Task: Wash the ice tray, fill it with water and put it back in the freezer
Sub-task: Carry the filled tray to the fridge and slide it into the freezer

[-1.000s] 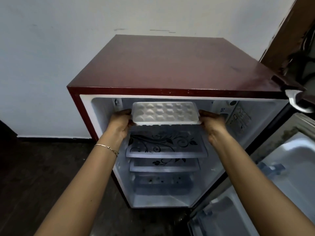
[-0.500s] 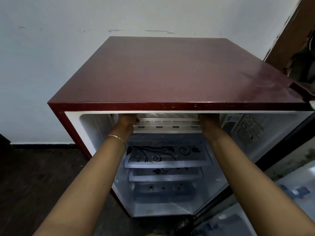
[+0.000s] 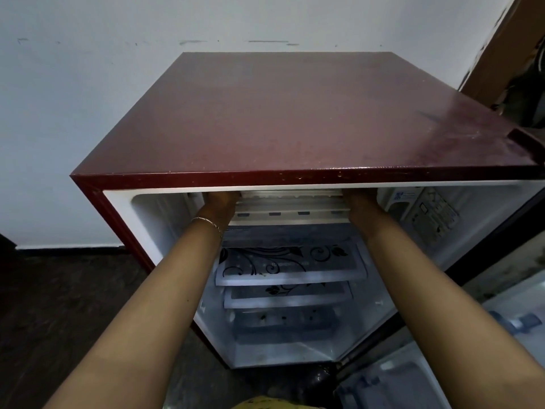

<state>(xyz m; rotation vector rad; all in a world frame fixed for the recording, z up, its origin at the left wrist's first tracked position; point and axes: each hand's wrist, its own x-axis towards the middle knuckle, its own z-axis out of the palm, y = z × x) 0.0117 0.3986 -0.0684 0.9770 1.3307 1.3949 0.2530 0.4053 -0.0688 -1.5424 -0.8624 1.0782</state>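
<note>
Reaching under fridge [image 3: 295, 113] top lip, fingers of left hand [image 3: 219, 202] & right hand [image 3: 358, 203] are hidden, so can't tell grip. White edge btwn them looks like ice tray [image 3: 290, 194], far in, just above ribbed freezer shelf [image 3: 290, 214].

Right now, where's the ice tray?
Head view, centre: the ice tray is at the top of the open fridge, mostly hidden under its top edge, between the left hand and right hand, above the patterned shelf.
</note>
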